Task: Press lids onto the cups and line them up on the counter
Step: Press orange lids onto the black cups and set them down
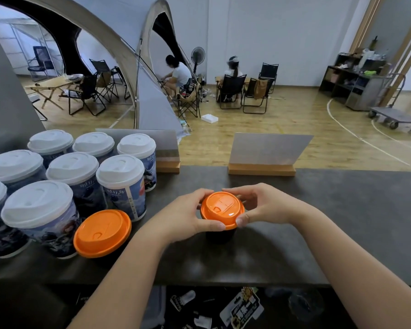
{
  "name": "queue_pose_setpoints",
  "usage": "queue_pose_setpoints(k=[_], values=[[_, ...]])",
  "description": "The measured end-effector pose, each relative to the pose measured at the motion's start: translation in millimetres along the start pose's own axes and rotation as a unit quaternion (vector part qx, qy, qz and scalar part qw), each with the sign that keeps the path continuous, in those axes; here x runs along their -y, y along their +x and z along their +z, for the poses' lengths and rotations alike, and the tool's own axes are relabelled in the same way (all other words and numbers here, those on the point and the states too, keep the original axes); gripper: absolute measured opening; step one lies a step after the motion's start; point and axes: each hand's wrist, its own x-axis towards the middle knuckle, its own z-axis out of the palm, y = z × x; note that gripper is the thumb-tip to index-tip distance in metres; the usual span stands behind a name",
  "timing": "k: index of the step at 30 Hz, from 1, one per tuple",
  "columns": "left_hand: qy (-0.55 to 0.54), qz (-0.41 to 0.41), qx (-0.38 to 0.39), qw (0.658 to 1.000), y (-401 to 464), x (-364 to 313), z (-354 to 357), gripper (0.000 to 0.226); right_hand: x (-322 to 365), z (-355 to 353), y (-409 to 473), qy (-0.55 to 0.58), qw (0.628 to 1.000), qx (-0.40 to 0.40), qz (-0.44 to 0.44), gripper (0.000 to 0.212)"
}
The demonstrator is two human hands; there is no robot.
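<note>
Dark counter (342, 222), orange lid (222, 208) (on cup) between both hands' grip

Hands: left hand (184, 216) and right hand (262, 206) grip the rim of an orange lid (222, 209) from either side, thumbs at its near edge.
Cup: a dark cup (221, 235) stands on the grey bench (330, 222) beneath that lid, mostly hidden.
Spare lid: a second orange lid (102, 232) sits to the left, beside the white-lidded cups; what is under it cannot be seen.
Finished cups: printed cups with white lids (73, 168) stand clustered in rows at the bench's left end.
Far edge: two sign holders (268, 150) on wooden bases.
</note>
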Motion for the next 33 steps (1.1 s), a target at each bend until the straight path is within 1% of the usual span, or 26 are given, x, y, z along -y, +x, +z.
queue_pose_setpoints(k=[6, 10, 12, 14, 17, 19, 20, 22, 24, 26, 33], values=[[0.032, -0.031, 0.017, 0.999, 1, -6, 2, 0.094, 5, -2, 0, 0.016, 1.0, 0.021, 0.012, 0.084], [0.03, -0.037, 0.02, 0.999, -3, -10, 1, 0.095, 8, 1, -4, 0.008, 1.0, 0.004, 0.013, 0.084], [-0.001, -0.035, 0.005, 0.999, -8, -9, 3, 0.094, 7, 6, -8, 0.005, 1.0, -0.015, 0.007, 0.083], [-0.055, -0.028, -0.026, 0.998, -14, -8, 5, 0.087, 7, 11, -13, 0.009, 0.999, -0.041, 0.005, 0.079], [-0.125, -0.014, -0.08, 0.989, -22, -9, 11, 0.064, 5, 15, -17, 0.014, 0.996, -0.087, 0.012, 0.064], [-0.139, -0.018, -0.103, 0.985, -24, -10, 14, 0.056, 6, 13, -18, 0.015, 0.994, -0.107, 0.024, 0.056], [-0.134, -0.018, -0.109, 0.985, -25, -12, 15, 0.055, 7, 12, -17, 0.014, 0.994, -0.106, 0.032, 0.056], [-0.099, -0.01, -0.116, 0.988, -26, -14, 19, 0.058, 11, 9, -15, 0.005, 0.996, -0.08, 0.044, 0.061], [-0.051, -0.005, -0.128, 0.991, -28, -15, 23, 0.069, 13, 8, -13, 0.0, 0.998, -0.042, 0.046, 0.071], [-0.044, -0.009, -0.136, 0.99, -29, -15, 22, 0.074, 12, 9, -10, 0.01, 0.999, -0.021, 0.038, 0.077], [-0.04, -0.014, -0.107, 0.993, -18, -10, 14, 0.076, 6, 15, -6, 0.049, 0.997, -0.038, 0.047, 0.08]])
